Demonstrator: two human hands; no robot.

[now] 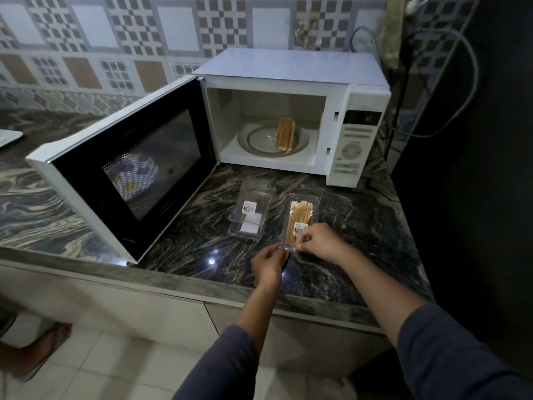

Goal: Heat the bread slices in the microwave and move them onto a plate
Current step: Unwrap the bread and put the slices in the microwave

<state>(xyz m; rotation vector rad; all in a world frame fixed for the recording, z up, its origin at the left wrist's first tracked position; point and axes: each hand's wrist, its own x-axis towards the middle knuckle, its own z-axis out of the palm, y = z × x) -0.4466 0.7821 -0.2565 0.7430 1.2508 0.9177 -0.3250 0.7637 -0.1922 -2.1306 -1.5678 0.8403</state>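
A white microwave (357,140) stands on the counter with its door (124,174) swung wide open to the left. Inside, several bread slices (285,133) stand on edge on the glass turntable (259,142). In front lies a clear plastic pack (300,217) holding more bread slices. My left hand (269,265) pinches the pack's near left corner. My right hand (320,239) pinches its near edge by the label. A patterned plate (132,174) shows through the door's mesh window.
An empty clear plastic pack (251,210) with white labels lies left of the bread pack. The dark marble counter (202,241) ends in a front edge just behind my hands. Cables (461,82) hang at the right beside a dark wall.
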